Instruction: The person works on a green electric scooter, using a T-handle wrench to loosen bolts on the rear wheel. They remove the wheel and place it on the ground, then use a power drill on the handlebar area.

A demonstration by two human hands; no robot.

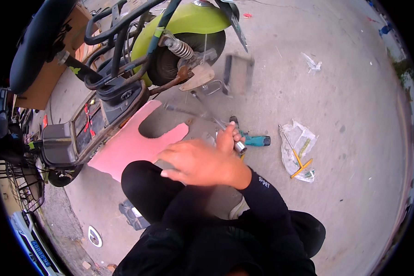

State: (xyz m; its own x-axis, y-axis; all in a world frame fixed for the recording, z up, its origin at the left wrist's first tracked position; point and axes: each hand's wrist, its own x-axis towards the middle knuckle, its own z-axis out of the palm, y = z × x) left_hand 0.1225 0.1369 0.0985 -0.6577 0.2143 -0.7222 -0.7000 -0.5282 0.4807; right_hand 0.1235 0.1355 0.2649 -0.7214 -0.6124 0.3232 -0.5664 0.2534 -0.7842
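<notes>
My left hand (227,138), partly behind my right wrist, grips a metal socket wrench (240,146) whose long bar slants up-left, blurred. My right hand (198,163) crosses in front of it, blurred, with loose fingers apart and nothing seen in them. A teal cordless drill (257,140) lies on the ground just beyond the wrench. To the left, a cut pink sheet (117,152) lies below a scooter, whose lime-green rear fender (188,18) and spring shock (179,46) show above.
A plastic bag (294,133) with a yellow T-handle tool (301,168) lies right on the concrete. A dark case (133,221) sits behind my knee. A cardboard sheet (32,99), a wire basket (20,184) and another vehicle (27,239) are at the left edge.
</notes>
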